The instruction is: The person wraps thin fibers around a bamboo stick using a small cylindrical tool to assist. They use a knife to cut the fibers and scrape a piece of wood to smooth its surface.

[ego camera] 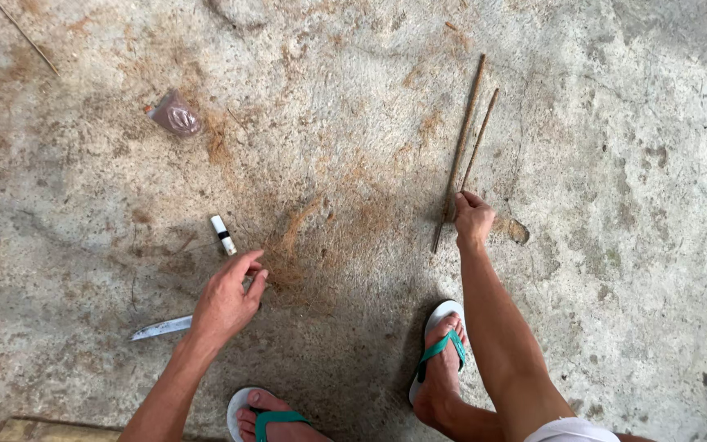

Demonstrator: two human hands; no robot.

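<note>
My right hand point(473, 218) reaches down to the concrete floor and pinches the near end of a thin brown stick point(479, 139). A longer brown stick point(458, 151) lies right beside it, touching or nearly touching my fingers. My left hand point(227, 299) hovers low over the floor with fingers apart, holding nothing. It hangs just above a knife point(159, 328), whose metal blade sticks out to the left of my wrist; the handle is hidden under the hand. A small white tube with a black band point(222, 235) lies just beyond my left fingers.
A crumpled clear plastic bag point(175, 115) lies at the upper left. Brown fibre dust point(321, 229) is spread over the floor between my hands. My feet in white sandals with green straps point(439, 348) stand at the bottom. A wooden edge point(34, 429) shows at the lower left.
</note>
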